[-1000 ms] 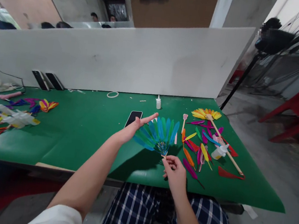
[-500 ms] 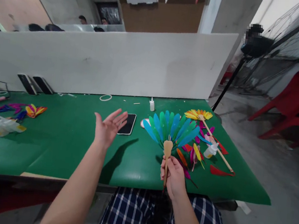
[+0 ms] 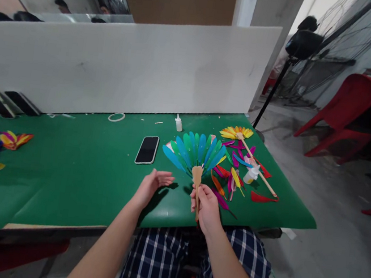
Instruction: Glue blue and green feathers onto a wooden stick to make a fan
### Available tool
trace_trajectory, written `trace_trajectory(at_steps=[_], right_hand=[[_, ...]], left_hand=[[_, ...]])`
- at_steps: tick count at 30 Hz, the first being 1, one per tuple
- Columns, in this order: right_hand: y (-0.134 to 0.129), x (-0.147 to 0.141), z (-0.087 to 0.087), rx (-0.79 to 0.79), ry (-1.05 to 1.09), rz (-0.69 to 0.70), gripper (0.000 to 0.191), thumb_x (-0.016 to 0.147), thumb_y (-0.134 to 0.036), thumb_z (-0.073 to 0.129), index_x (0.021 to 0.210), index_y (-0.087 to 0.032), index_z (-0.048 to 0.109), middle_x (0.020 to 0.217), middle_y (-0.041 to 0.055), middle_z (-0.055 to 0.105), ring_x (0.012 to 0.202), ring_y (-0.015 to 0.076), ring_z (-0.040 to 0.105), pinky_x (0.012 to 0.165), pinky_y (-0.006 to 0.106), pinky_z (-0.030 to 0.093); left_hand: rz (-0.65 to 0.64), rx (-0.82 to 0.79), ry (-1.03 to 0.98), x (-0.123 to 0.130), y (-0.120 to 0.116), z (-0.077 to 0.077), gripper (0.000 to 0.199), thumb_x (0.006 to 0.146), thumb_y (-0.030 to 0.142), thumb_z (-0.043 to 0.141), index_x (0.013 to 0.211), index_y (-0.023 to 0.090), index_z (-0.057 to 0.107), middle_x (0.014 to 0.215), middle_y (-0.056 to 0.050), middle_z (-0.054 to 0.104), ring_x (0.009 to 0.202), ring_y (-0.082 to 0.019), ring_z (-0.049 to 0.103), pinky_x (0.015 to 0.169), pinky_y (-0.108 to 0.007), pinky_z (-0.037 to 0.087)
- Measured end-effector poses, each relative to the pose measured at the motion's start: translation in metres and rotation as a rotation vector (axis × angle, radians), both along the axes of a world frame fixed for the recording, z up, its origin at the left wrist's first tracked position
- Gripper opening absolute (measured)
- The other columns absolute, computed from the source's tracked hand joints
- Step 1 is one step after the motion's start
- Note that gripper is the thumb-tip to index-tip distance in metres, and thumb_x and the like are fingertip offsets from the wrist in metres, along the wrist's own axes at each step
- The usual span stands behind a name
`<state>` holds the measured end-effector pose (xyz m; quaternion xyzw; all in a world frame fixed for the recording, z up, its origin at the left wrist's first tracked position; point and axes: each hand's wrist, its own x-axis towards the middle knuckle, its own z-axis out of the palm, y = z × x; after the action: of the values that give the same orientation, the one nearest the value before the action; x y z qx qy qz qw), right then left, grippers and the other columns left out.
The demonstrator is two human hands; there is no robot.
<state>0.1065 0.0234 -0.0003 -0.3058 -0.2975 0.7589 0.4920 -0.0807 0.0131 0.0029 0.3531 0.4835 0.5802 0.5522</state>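
Feather fan (image 3: 194, 151) in right hand (image 3: 208, 206) near table edge (image 3: 168, 222), gap to left hand (image 3: 150, 186)

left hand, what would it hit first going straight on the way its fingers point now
Probably the fan, around its wooden handle, just above the right hand in the picture. The left hand points across toward it, though depth is unclear, so it might pass behind.
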Motion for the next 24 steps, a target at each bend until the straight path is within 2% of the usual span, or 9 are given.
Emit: trace_trajectory(at_steps=[3, 4, 9, 15, 21, 24], right_hand=[[0.001, -0.006, -0.004, -0.003, -0.011, -0.005, 0.021, 0.072, -0.036, 0.058, 0.079, -0.016, 0.057, 0.059, -0.0039, 0.056, 0.039, 0.0034, 0.045, 0.035, 0.016, 0.039], [0.002, -0.008, -0.006, -0.005, -0.017, -0.007, 0.021, 0.072, -0.036, 0.059, 0.078, -0.016, 0.057, 0.059, -0.0036, 0.057, 0.039, 0.0037, 0.045, 0.036, 0.016, 0.041], [0.004, -0.014, -0.010, -0.028, -0.062, -0.029, 0.024, 0.066, -0.034, 0.063, 0.080, -0.016, 0.056, 0.057, -0.0037, 0.058, 0.037, 0.0053, 0.049, 0.036, 0.018, 0.044], [0.005, -0.018, -0.003, -0.017, -0.130, -0.041, 0.027, 0.060, -0.033, 0.068, 0.075, -0.015, 0.055, 0.054, -0.0048, 0.056, 0.037, 0.0054, 0.049, 0.036, 0.017, 0.044], [0.007, -0.021, -0.010, 0.049, -0.235, -0.054, 0.027, 0.061, -0.035, 0.066, 0.072, -0.018, 0.050, 0.055, -0.0065, 0.053, 0.040, 0.0063, 0.050, 0.038, 0.019, 0.045], [0.005, -0.020, -0.010, 0.122, -0.321, -0.057, 0.025, 0.061, -0.035, 0.067, 0.072, -0.018, 0.052, 0.059, -0.0054, 0.055, 0.045, 0.0069, 0.051, 0.043, 0.020, 0.046]], left_hand=[[-0.115, -0.067, 0.071, 0.031, -0.008, -0.001, 0.038, 0.073, 0.041, 0.057, 0.093, 0.009, 0.064, 0.092, -0.014, 0.066, 0.088, -0.023, 0.060, 0.082, -0.034, 0.043], [-0.113, -0.076, 0.090, 0.041, -0.009, -0.002, 0.035, 0.072, 0.038, 0.059, 0.093, 0.010, 0.065, 0.092, -0.013, 0.065, 0.089, -0.022, 0.060, 0.083, -0.033, 0.043], [0.042, -0.076, 0.088, 0.072, -0.006, -0.011, 0.031, 0.067, 0.034, 0.065, 0.089, 0.012, 0.065, 0.073, -0.006, 0.065, 0.065, -0.014, 0.058, 0.061, -0.025, 0.046], [0.087, -0.061, 0.028, 0.073, -0.004, -0.017, 0.032, 0.066, 0.035, 0.065, 0.087, 0.011, 0.064, 0.075, -0.006, 0.064, 0.063, -0.013, 0.056, 0.054, -0.022, 0.042], [0.076, -0.060, -0.088, 0.073, -0.003, -0.011, 0.026, 0.066, 0.033, 0.066, 0.081, 0.012, 0.066, 0.083, -0.007, 0.066, 0.079, -0.017, 0.059, 0.070, -0.026, 0.044], [0.081, -0.088, -0.144, 0.072, -0.001, -0.010, 0.026, 0.064, 0.034, 0.068, 0.078, 0.012, 0.067, 0.081, -0.008, 0.067, 0.080, -0.018, 0.060, 0.075, -0.028, 0.044]])
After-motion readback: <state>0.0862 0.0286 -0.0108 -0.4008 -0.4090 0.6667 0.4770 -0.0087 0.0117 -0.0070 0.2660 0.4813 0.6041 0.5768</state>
